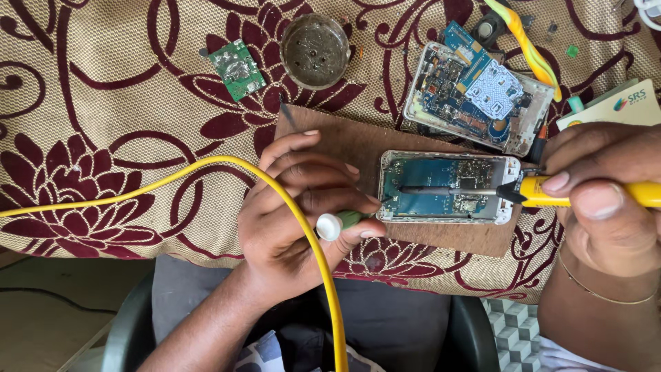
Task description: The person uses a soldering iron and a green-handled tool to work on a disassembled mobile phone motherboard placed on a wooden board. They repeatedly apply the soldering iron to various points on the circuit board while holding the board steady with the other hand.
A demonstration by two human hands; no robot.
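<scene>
— What sort of place is this?
— A makeshift phone-repair workshop: opened phones and bare circuit boards lie on a floral cloth above the left hand, a soldering iron in the right hand.

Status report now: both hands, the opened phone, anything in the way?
Left hand shut on green tool. Right hand shut on yellow soldering iron, tip over opened phone on brown board. Yellow cable crosses left hand.

White rectangular card with small multicoloured logo, far right edge, tilted, partly hidden behind right hand.
</scene>
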